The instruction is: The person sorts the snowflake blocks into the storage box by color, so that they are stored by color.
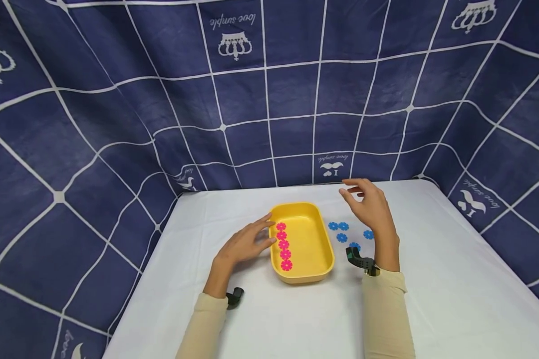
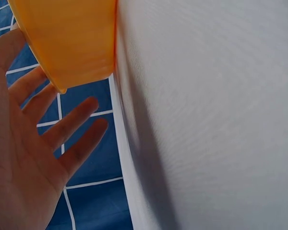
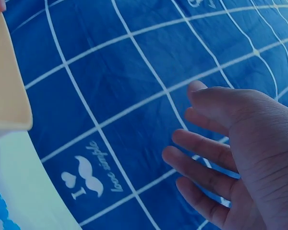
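Observation:
A yellow plastic tray [image 1: 302, 276] with rounded corners stands on the white-covered table. Inside it, along the left wall, several pink flower-shaped discs [image 1: 284, 245] lie in a row. My left hand [image 1: 244, 242] is at the tray's left rim, with thumb and fingertips reaching over the edge. In the left wrist view that hand's fingers are spread beside the tray wall [image 2: 72, 43]. My right hand [image 1: 370, 205] hovers right of the tray, fingers loosely bent and nothing held. Below it, several blue flower-shaped discs [image 1: 342, 238] lie on the table, one partly hidden by the wrist camera.
A dark blue curtain [image 1: 292, 94] with white grid lines rises behind the table and along both sides. White cloth [image 1: 310, 319] covers the table. Black cameras [image 1: 361, 260] are strapped to both wrists, over beige sleeves.

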{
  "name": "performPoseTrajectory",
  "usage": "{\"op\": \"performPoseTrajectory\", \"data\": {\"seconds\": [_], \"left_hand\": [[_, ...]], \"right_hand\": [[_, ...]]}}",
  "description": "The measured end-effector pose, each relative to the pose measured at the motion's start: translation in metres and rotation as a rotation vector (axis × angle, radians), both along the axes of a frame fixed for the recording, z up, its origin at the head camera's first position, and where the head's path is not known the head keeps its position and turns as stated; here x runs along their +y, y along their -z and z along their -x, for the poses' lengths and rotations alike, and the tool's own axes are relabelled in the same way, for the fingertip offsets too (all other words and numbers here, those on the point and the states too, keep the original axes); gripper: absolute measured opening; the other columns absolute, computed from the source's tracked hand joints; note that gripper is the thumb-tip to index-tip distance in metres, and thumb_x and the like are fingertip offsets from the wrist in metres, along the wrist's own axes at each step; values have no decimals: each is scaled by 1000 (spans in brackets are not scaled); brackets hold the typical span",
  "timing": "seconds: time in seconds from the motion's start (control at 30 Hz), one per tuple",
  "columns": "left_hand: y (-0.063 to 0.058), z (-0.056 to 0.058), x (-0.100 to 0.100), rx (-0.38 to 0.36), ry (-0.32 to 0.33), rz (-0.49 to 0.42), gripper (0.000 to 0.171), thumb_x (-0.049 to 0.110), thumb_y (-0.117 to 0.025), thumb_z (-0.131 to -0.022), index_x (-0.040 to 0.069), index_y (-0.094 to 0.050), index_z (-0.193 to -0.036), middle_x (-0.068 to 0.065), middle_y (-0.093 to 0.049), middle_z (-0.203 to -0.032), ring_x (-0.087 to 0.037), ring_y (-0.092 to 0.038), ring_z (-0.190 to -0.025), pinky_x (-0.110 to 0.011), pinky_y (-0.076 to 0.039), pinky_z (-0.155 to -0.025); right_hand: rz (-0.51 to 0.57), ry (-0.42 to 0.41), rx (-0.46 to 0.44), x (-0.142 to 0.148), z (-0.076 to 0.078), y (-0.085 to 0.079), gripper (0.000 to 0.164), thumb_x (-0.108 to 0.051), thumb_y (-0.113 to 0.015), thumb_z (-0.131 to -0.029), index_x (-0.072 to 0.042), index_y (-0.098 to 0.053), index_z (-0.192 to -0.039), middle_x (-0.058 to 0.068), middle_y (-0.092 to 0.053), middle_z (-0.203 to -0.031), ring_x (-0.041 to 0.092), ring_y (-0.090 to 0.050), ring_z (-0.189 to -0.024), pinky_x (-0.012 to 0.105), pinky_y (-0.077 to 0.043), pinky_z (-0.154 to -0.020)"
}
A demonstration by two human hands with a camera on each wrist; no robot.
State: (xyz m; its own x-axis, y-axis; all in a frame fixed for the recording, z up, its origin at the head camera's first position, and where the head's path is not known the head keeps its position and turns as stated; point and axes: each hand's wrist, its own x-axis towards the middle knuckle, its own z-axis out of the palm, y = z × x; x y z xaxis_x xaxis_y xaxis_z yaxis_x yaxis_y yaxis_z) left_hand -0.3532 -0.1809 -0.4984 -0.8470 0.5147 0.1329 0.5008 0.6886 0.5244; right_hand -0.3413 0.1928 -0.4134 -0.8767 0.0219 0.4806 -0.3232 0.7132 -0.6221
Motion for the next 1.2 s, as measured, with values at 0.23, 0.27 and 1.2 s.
{"op": "performPoseTrajectory", "data": {"seconds": [0.23, 0.27, 1.2], "left_hand": [[1, -1, -3, 27, -8, 10, 61, 53, -68, -103, 24, -59, -156, 16, -33, -174, -20, -47, -151, -51, -43, -121], [1, -1, -3, 25, -9, 11, 60, 52, -68, -103, 24, -59, -156, 16, -33, -174, -20, -47, -151, -51, -43, -121], [-1, -1, 4, 84, -12, 72, 58, 51, -68, -104, 23, -61, -154, 13, -36, -173, -23, -51, -148, -54, -50, -113]], "right_hand": [[29, 66, -31, 13, -6, -2, 41, -28, -70, -107, -4, -68, -140, 19, -67, -137, 40, -66, -123, 60, -53, -107], [33, 73, -31, 15, -7, -3, 41, -27, -70, -107, -4, -68, -141, 19, -67, -138, 41, -66, -123, 60, -53, -107], [24, 108, -165, 40, 3, 30, 43, -29, -68, -108, -4, -67, -141, 22, -64, -143, 43, -63, -126, 61, -51, -110]]}}
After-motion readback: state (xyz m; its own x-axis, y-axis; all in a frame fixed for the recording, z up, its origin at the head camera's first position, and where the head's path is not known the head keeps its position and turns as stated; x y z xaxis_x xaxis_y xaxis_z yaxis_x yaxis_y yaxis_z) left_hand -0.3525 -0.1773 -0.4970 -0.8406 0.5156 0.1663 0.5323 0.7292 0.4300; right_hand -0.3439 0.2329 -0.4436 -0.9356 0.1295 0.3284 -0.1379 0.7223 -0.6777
